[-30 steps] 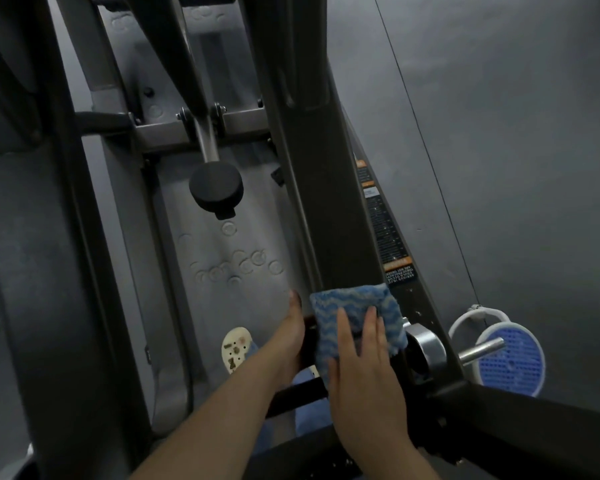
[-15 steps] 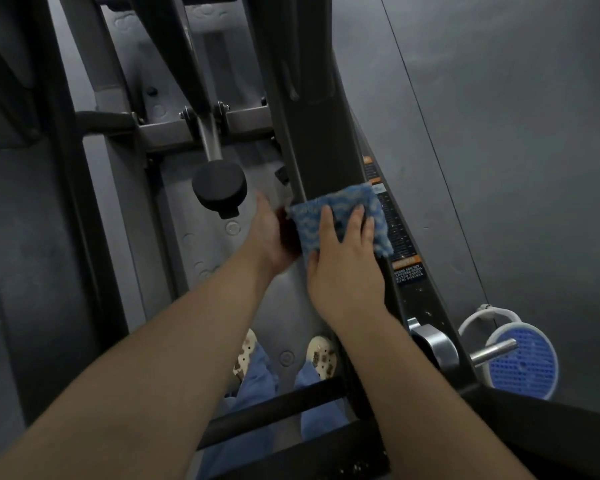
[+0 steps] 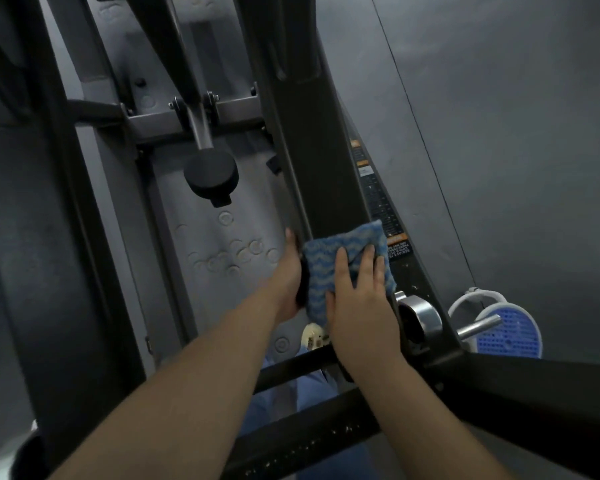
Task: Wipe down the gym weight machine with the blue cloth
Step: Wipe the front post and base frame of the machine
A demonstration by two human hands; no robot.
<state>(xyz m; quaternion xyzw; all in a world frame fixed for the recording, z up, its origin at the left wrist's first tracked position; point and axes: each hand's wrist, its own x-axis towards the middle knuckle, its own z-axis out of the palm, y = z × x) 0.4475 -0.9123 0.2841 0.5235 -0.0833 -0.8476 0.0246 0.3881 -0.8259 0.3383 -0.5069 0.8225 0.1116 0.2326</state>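
Blue cloth [image 3: 329,268]: folded, spread flat against the dark upright post [image 3: 321,168] of the weight machine, low down near the chrome collar [image 3: 420,318].
Right hand [image 3: 359,306]: fingers straight and splayed, pressing the cloth onto the post.
Left hand [image 3: 288,275]: on the post's left side beside the cloth; how its fingers lie, can't tell.
Floor: blue perforated disc [image 3: 510,332] at right.

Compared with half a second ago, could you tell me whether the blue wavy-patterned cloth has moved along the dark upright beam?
Yes. The blue wavy-patterned cloth has slid down the dark upright beam, toward the chrome collar, under the right hand.
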